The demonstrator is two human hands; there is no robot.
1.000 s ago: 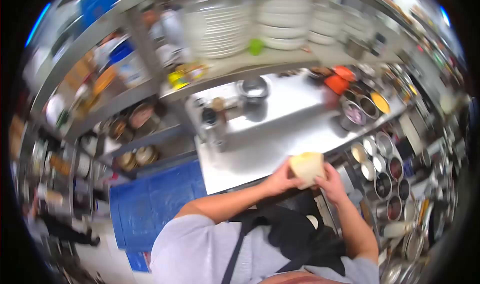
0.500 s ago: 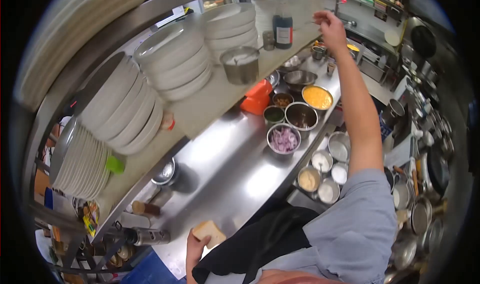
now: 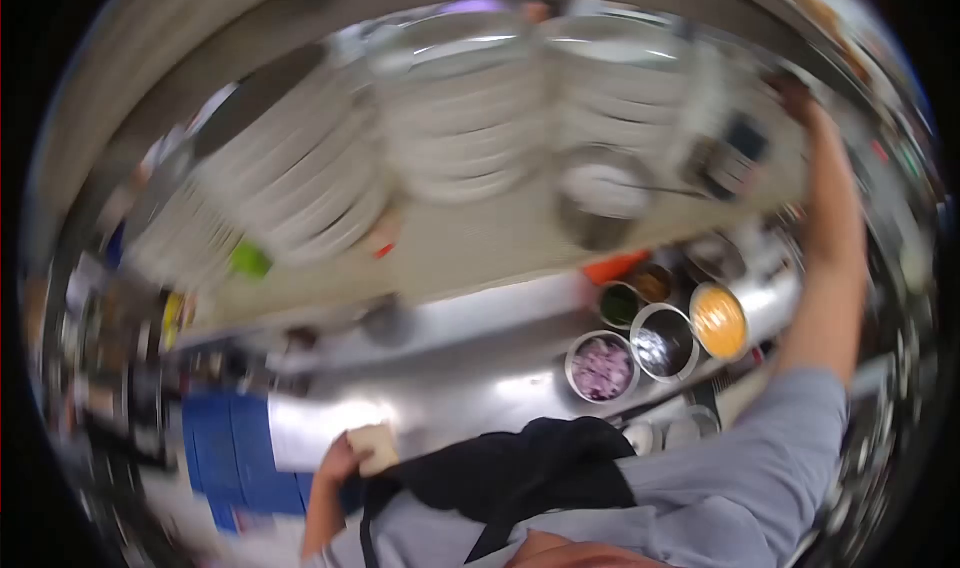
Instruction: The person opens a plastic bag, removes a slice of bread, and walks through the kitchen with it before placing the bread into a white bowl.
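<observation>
My left hand [image 3: 340,463] is low at the left, close to my black apron, and grips a pale slice of bread [image 3: 373,447] above the steel counter [image 3: 450,398]. My right arm reaches up and far to the right; my right hand [image 3: 800,98] is at the upper shelf edge, blurred, and whether it holds anything cannot be made out. The whole view is smeared by motion.
Stacks of white plates [image 3: 460,128] fill the shelf, with a metal pot [image 3: 600,203] and a green object [image 3: 250,258] beside them. On the counter stand round metal tubs: purple onion [image 3: 600,366], a yellow sauce [image 3: 718,320], a dark one [image 3: 662,342]. A blue mat [image 3: 225,438] lies at left.
The view swung and blurred. My right hand stays stretched up toward the shelf at the upper right. My left hand keeps the bread low by my apron.
</observation>
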